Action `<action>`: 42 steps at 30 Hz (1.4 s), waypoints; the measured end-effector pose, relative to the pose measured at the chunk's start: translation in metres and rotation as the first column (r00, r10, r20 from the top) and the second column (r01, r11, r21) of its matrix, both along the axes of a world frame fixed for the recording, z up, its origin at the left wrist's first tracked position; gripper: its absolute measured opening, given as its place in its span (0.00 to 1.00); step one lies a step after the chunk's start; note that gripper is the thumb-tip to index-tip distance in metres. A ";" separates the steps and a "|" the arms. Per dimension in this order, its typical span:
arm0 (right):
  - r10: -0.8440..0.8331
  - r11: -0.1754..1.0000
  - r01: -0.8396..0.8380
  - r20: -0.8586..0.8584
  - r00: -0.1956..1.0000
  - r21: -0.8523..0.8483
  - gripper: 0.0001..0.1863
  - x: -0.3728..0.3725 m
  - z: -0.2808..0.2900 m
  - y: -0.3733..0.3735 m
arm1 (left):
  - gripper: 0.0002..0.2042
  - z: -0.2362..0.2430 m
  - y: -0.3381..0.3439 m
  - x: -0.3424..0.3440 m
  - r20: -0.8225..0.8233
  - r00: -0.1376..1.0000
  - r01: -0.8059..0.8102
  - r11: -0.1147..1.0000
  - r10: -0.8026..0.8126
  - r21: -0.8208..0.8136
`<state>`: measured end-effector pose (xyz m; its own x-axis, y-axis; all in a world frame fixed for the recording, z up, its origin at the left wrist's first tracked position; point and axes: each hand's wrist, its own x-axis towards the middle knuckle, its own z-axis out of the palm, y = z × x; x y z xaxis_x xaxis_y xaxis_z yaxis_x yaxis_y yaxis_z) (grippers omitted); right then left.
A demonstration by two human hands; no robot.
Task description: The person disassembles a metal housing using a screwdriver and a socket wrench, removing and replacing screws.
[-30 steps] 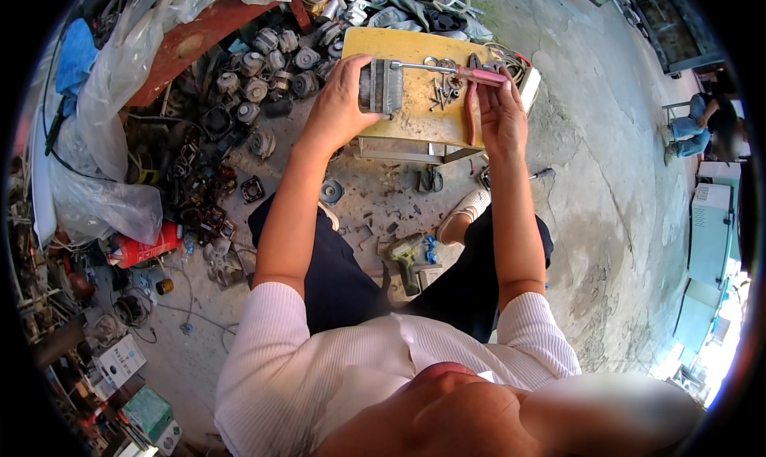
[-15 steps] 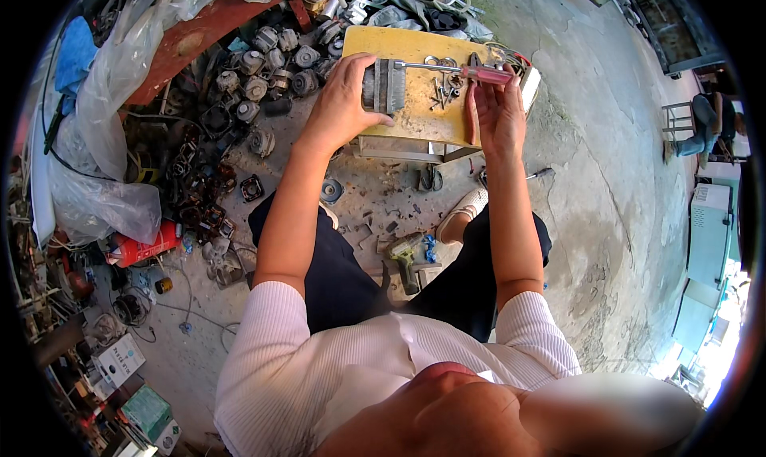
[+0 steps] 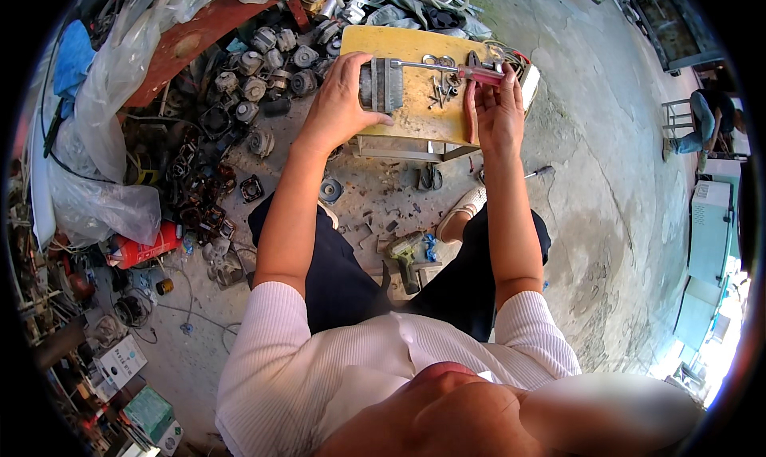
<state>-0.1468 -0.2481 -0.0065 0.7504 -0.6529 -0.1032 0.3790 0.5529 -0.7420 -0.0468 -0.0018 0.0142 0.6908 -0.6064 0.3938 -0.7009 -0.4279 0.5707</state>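
A grey, finned electric motor (image 3: 381, 88) lies on its side at the left of a yellow stool top (image 3: 431, 126). My left hand (image 3: 337, 104) is wrapped round its left end, thumb below and fingers above. In my right hand (image 3: 503, 114) is the clear red handle of a screwdriver (image 3: 479, 75), held by the fingertips. Its shaft points left, and the tip meets the upper right side of the motor. Beneath the screwdriver lie several screws (image 3: 441, 91) and metal rings. Red-handled pliers (image 3: 471, 110) lie beside my right hand, partly hidden by it.
Many used motors (image 3: 259, 90) are heaped on the floor left of the stool. A green cordless drill (image 3: 406, 257) lies between my legs. Another screwdriver (image 3: 540, 171) is on the floor at right. Plastic sheeting (image 3: 104, 162) hangs at left; a person (image 3: 706, 122) sits far right.
The screwdriver handle and my right fingers have shifted very slightly. My left hand still grips the motor. The seated person at far right has leaned over.
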 end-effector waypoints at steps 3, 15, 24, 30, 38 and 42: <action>-0.016 0.999 0.017 0.023 1.000 -0.032 0.21 0.001 -0.002 -0.001 | 0.48 0.000 0.000 0.000 -0.004 1.000 -0.003 1.000 0.003 0.002; 0.001 1.000 0.001 0.039 0.999 -0.031 0.21 0.002 -0.003 -0.004 | 0.49 0.000 0.000 0.001 -0.010 1.000 0.002 1.000 -0.001 0.013; -0.007 0.998 0.007 0.014 1.000 0.056 0.22 0.001 0.001 -0.001 | 0.49 0.001 0.000 0.002 -0.011 1.000 0.001 0.999 -0.001 0.042; 0.010 1.000 -0.011 0.041 0.999 0.018 0.21 0.003 -0.001 -0.002 | 0.49 0.002 0.000 0.001 -0.014 1.000 0.004 0.999 -0.004 0.035; -0.033 0.998 0.032 0.013 0.999 0.050 0.20 0.002 0.001 0.001 | 0.48 0.002 -0.002 0.001 0.001 1.000 0.009 0.999 -0.009 0.031; -0.058 0.998 0.057 0.017 0.998 0.034 0.19 0.002 0.007 0.006 | 0.48 0.003 -0.002 0.001 -0.002 1.000 0.015 0.999 -0.015 0.028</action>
